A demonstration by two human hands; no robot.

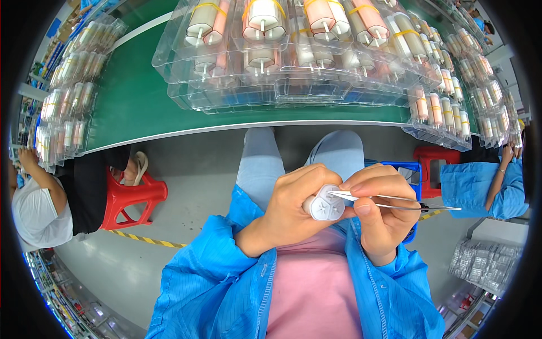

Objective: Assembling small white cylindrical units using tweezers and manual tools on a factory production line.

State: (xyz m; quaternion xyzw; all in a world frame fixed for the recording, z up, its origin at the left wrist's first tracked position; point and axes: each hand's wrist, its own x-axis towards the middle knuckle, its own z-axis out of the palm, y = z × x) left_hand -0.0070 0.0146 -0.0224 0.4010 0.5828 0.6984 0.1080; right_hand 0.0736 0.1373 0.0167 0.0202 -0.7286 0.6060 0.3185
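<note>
Above my lap, my left hand [291, 206] is closed around a bundle of white cylinders [326, 212], their round end faces turned toward my right side. Small details show in those end faces, too fine to make out. Metal tweezers [403, 205] are pinched between the thumb and fingers of my right hand [381, 206]. Their pointed tips reach the end of the bundle, at its upper round face; I cannot tell whether they grip anything there. The tweezers' rear end sticks out to the right beyond my hand.
Stacked clear plastic trays [243, 96] of white and pink cylinders banded in yellow stand on the green table [132, 85] ahead. More such trays [73, 107] are at the left. Co-workers sit on both sides, with a red stool [135, 195] at the left.
</note>
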